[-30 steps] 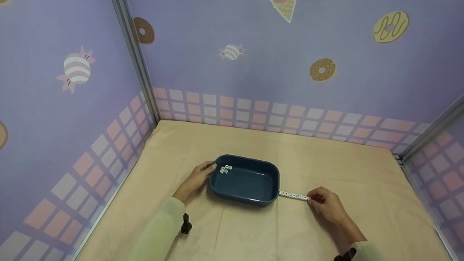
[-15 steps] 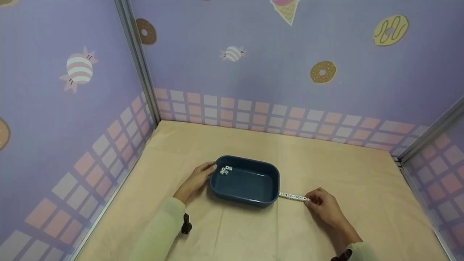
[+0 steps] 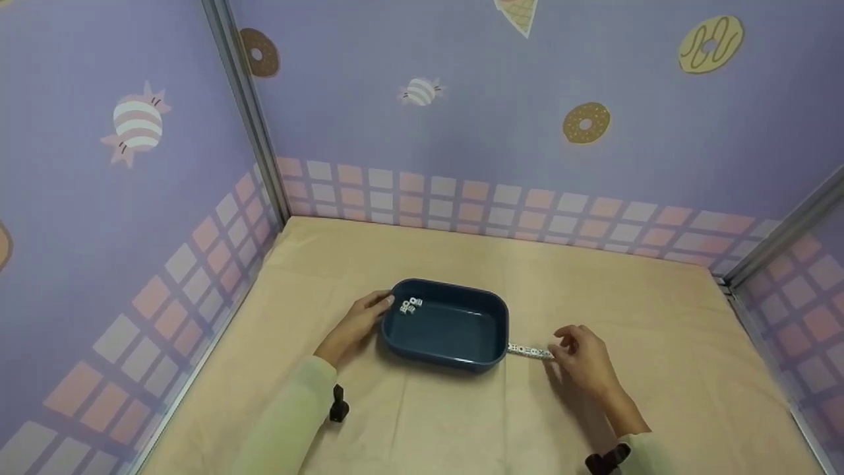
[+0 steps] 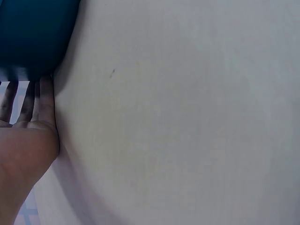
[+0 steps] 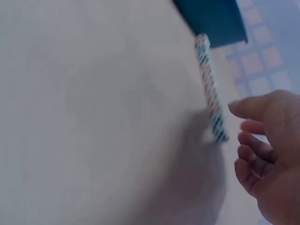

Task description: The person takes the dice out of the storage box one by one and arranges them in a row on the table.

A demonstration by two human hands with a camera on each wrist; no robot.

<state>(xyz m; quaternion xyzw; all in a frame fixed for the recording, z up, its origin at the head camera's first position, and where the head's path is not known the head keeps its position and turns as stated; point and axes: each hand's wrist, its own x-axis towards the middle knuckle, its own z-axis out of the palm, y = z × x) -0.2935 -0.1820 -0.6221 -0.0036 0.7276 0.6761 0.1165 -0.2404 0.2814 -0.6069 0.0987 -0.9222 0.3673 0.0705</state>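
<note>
A dark blue rectangular dish (image 3: 448, 366) stands on the cloth. Several white dice (image 3: 410, 305) lie loose in its far left corner. My left hand (image 3: 356, 325) grips the dish's left end, thumb at the rim and fingers against the outer wall. In the left wrist view, the fingers (image 4: 46, 101) reach straight up to the dish's side. From the dish's right side runs a straight row of dice (image 3: 529, 351) with coloured dots. My right hand (image 3: 585, 359) is at the row's outer end. Its thumb and loosely bent fingers stand apart from the row in the right wrist view.
Beige cloth (image 3: 369, 251) covers the table. Purple walls (image 3: 461, 132) with printed sweets and checks rise behind and at both sides, with metal posts (image 3: 254, 112) at the corners. Black straps (image 3: 338, 404) sit by both wrists.
My right hand has let go of the row's outer end and shifted slightly left and up, its fingers spread a little wider. The left hand and the dish have kept their places.
</note>
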